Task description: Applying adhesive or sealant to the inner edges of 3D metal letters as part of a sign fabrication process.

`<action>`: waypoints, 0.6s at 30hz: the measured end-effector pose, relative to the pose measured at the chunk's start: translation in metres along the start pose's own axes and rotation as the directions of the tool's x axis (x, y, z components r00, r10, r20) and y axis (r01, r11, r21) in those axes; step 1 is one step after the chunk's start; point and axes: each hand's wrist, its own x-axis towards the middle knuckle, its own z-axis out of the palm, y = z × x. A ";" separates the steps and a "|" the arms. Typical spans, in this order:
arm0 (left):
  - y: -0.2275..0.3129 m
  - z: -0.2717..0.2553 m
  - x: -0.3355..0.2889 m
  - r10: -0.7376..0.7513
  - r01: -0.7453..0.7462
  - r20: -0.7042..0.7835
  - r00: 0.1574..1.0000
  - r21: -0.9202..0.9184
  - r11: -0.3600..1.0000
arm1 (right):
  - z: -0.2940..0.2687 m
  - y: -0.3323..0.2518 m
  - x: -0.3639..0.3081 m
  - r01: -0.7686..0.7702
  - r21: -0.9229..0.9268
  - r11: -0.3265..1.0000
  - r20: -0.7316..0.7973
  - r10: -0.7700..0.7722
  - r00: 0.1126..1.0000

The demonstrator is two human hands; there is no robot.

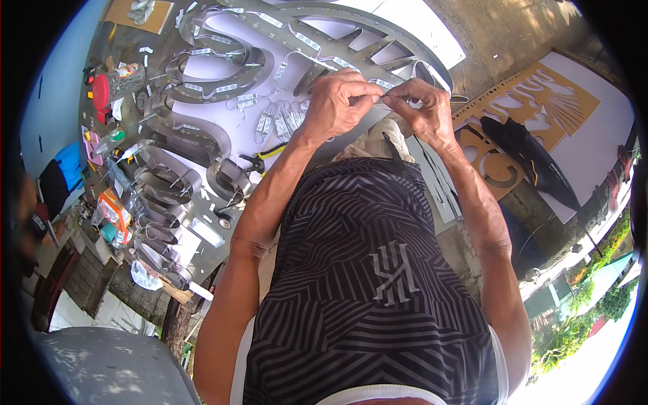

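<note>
Grey metal bands [251, 61], bent into curves, spread over the far and left parts of the scene, strings of white LED modules [307, 42] running along some. Both hands close together at far centre. Left hand [339, 101]: thumb and forefinger pinched on a thin dark wire [384, 96]. Right hand [424, 111]: likewise pinched on the wire, just right of the left fingertips; wire shows in the small gap between. Bunched modules [280, 121] just left of the left wrist. Pliers [271, 153], yellow-handled, beside the left forearm. Right side: tan cut-out panel [574, 111], long black object [533, 158] lying across it.
</note>
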 end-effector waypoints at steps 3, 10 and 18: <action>0.000 0.002 0.001 0.139 -0.137 -0.013 0.990 0.083 0.987 | -0.004 -0.004 0.000 -0.266 0.082 0.960 0.106 0.257 0.961; 0.010 0.004 0.003 -0.180 0.185 0.041 0.983 -0.177 0.967 | -0.004 -0.009 -0.006 -0.046 -0.159 0.986 0.010 0.048 0.999; 0.005 0.006 0.002 -0.348 0.356 0.083 0.934 -0.312 0.881 | 0.000 0.003 -0.009 0.411 -0.377 0.830 -0.114 -0.482 0.869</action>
